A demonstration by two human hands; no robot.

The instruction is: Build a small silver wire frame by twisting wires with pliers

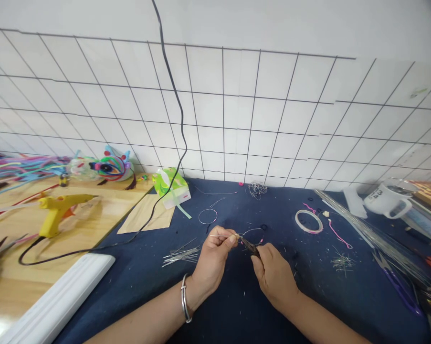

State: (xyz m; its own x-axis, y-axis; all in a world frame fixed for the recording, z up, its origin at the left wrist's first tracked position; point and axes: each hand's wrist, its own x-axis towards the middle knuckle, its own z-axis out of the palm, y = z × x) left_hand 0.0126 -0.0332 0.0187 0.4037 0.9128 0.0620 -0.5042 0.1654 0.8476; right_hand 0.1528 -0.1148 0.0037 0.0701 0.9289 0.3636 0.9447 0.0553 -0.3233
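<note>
Near the middle of the dark blue cloth, my left hand (215,258) pinches a thin wire (218,235) between thumb and fingers. My right hand (275,274) is closed round dark pliers (249,246), whose jaws point up and left to the wire by my left fingertips. A thin wire loop (254,230) with small pink bits extends behind the pliers. Whether the jaws grip the wire is too small to tell. Left of my left hand lies a bundle of short silver wires (181,256). Another wire ring (208,216) rests farther back.
A yellow glue gun (59,212) and its black cord lie left, near a white bar (57,301). At the right are a tape roll (309,221), purple-handled scissors (397,284), long clear rods (365,229) and a white mug (383,199). A green packet (170,184) stands by the wall.
</note>
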